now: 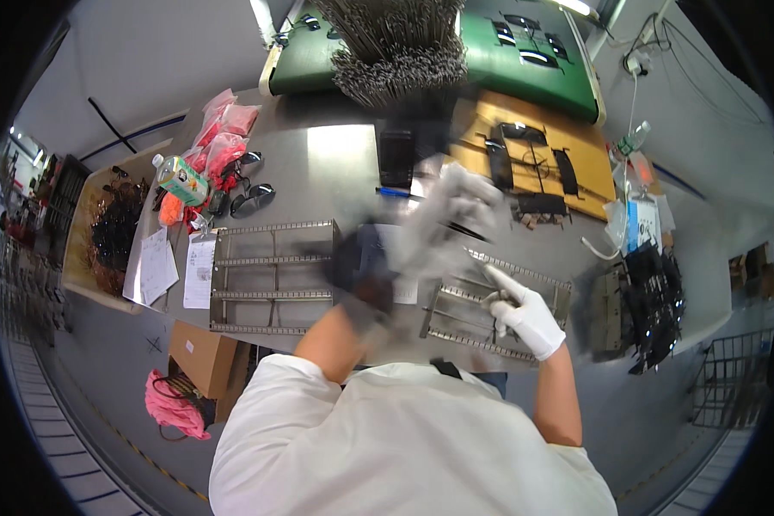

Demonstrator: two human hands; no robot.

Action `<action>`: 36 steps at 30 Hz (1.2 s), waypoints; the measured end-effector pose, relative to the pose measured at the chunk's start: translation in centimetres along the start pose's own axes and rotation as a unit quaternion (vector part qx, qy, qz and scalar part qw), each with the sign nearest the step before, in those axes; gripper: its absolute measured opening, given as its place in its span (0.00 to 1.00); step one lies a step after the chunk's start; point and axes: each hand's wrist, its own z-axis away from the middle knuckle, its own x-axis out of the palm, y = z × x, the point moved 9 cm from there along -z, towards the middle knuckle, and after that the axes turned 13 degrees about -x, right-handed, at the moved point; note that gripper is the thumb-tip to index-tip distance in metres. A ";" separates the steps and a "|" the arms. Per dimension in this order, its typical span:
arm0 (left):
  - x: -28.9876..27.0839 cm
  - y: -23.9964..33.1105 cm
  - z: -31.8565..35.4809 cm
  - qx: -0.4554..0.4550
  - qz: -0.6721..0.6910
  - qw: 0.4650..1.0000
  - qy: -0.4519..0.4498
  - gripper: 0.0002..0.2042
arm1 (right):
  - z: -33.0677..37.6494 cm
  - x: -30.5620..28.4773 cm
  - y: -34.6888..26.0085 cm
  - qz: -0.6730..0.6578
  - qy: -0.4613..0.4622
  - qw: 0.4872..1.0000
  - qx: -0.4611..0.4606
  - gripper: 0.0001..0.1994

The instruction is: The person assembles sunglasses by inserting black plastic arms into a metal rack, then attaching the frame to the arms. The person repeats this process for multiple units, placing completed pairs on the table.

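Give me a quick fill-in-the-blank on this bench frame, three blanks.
1. Both hands wear ____ gloves; the right hand is sharp, the left hand is blurred.
2. The right hand rests on a metal ____ on the grey table.
3. The cardboard box sits ____ the table's near edge, beside a pink bundle.

Missing words: white; rack; below

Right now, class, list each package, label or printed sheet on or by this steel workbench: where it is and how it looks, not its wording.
Brown cardboard box: under the bench, left.
White paper sheets: left bench edge.
Red plastic bags: far left.
Green-labelled bottle: lying beside the bags.
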 end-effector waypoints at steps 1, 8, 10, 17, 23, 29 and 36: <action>-3.1 -0.5 0.9 -0.042 0.114 0.992 0.029 0.23 | 0.3 -1.0 1.2 0.032 0.048 0.998 -0.007 0.32; -11.2 0.7 9.5 0.133 0.338 0.931 0.025 0.43 | -2.3 0.8 7.9 -0.154 0.105 0.976 -0.116 0.19; -11.9 0.3 10.9 0.117 0.327 0.936 0.046 0.42 | -3.4 1.6 9.9 -0.237 0.109 0.963 -0.070 0.18; -13.4 -0.6 12.7 0.119 0.308 0.942 0.058 0.41 | -4.8 4.9 11.3 -0.287 -0.005 0.952 0.104 0.19; -13.7 -0.6 13.5 0.126 0.323 0.936 0.064 0.40 | -4.4 4.8 10.9 -0.168 -0.069 0.977 0.112 0.30; -13.2 -0.3 13.3 0.106 0.310 0.939 0.101 0.41 | -5.3 4.1 2.3 0.491 -0.032 0.868 0.062 0.50; -12.0 -0.5 13.4 0.080 0.303 0.944 0.100 0.35 | -7.0 5.0 1.0 0.570 -0.017 0.811 -0.133 0.54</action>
